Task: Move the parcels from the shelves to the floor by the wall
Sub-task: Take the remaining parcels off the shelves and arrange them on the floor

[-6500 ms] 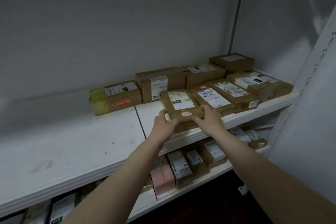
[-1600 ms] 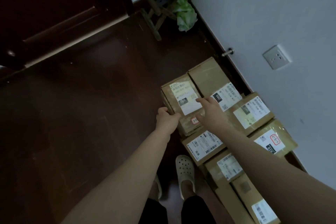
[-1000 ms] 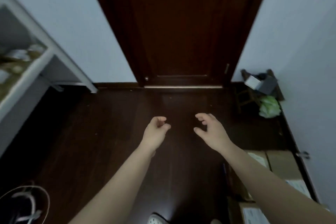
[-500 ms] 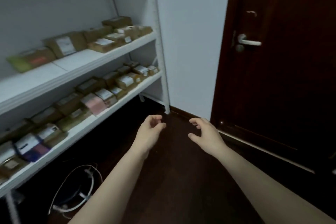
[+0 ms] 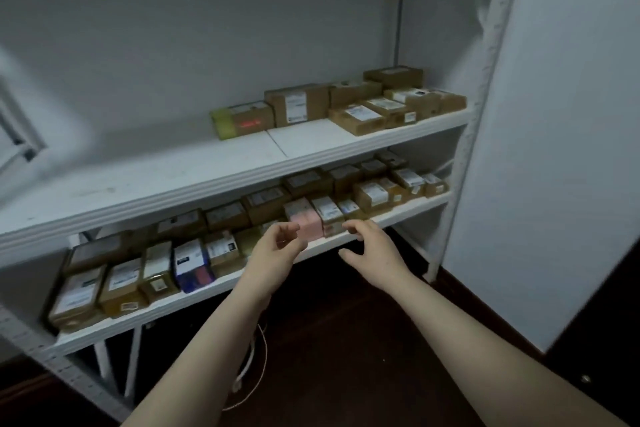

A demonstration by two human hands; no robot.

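I face a white shelf unit. Its upper shelf point(image 5: 194, 173) carries several brown parcels at the right end, among them a flat labelled box point(image 5: 356, 116) at the front and a green-ended box point(image 5: 242, 120) further left. The lower shelf point(image 5: 180, 302) is packed with small parcels, including a pink one point(image 5: 306, 220). My left hand point(image 5: 277, 250) and my right hand point(image 5: 372, 255) are held out in front of the lower shelf, fingers loosely curled, holding nothing and touching nothing.
A white wall panel point(image 5: 554, 149) stands to the right of the shelf's upright post point(image 5: 485, 62). The floor point(image 5: 346, 340) is dark wood. A white cable point(image 5: 256, 367) lies on it under the shelf. A dark door edge point(image 5: 606, 357) shows at the lower right.
A parcel taken from the upper shelf was set on the stack by the wall and released. I then turned past the door back towards the shelves, both hands empty.
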